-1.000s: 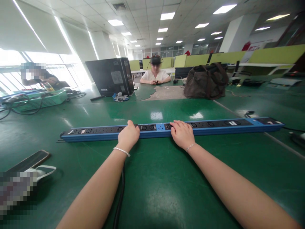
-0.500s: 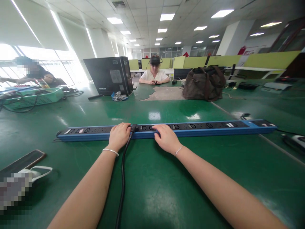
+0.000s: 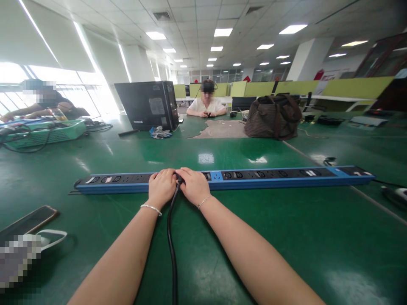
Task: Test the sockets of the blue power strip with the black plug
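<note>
A long blue power strip (image 3: 254, 179) with black socket panels lies across the green table in front of me. My left hand (image 3: 161, 187) is curled over the strip just left of a black power plug (image 3: 179, 179), its fingertips against the plug. From the other side my right hand (image 3: 194, 184) closes on the plug, hiding most of it. The plug sits at a socket; whether it is fully seated cannot be seen. Its thick black cable (image 3: 171, 245) runs down between my forearms toward the near edge.
A phone (image 3: 30, 222) and a partly blurred white-strapped item (image 3: 52, 239) lie at left. Farther back are a green basket (image 3: 68, 131) with cables, a black computer case (image 3: 149, 106), gloves (image 3: 160, 132) and a brown bag (image 3: 272, 116). Two people sit beyond.
My right hand has moved left along the strip and closed on the plug beside my left hand. The left hand stays at the same spot on the strip. The view has tilted slightly up.
</note>
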`<action>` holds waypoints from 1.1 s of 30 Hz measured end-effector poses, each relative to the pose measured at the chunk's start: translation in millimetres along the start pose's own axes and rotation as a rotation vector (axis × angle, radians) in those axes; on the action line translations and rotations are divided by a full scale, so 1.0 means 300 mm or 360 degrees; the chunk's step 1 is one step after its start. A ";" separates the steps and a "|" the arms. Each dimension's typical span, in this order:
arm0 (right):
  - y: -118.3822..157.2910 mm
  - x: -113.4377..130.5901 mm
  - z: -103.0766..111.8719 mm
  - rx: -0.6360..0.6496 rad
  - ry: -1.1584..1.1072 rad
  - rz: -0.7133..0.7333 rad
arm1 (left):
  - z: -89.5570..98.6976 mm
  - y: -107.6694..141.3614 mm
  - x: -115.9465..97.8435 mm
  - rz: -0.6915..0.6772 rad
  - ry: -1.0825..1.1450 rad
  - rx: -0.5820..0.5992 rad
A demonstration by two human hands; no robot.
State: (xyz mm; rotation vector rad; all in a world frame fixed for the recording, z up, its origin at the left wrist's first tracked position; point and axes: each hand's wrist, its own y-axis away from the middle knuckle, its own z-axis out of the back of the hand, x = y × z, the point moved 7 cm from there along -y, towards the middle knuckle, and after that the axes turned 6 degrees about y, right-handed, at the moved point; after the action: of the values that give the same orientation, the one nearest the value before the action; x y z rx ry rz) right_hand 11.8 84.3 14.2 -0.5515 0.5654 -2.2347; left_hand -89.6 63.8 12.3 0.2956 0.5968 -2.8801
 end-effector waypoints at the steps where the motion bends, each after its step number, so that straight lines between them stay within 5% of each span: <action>1: -0.001 -0.001 -0.004 -0.0004 -0.0005 -0.0008 | 0.000 0.000 0.000 -0.0007 0.0012 -0.0018; 14: 0.009 0.005 -0.003 -0.0051 0.0006 -0.0024 | 0.003 0.007 -0.001 -0.0099 -0.0005 -0.0204; 33: 0.005 -0.032 -0.018 0.0025 0.0203 -0.0165 | 0.005 0.003 -0.002 -0.0032 -0.0005 -0.0192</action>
State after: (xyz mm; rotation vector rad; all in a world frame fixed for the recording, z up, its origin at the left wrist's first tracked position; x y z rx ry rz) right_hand 15.7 91.7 6.8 -0.4415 0.5957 -2.3831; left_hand -89.1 62.4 13.4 0.2684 0.7734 -2.8479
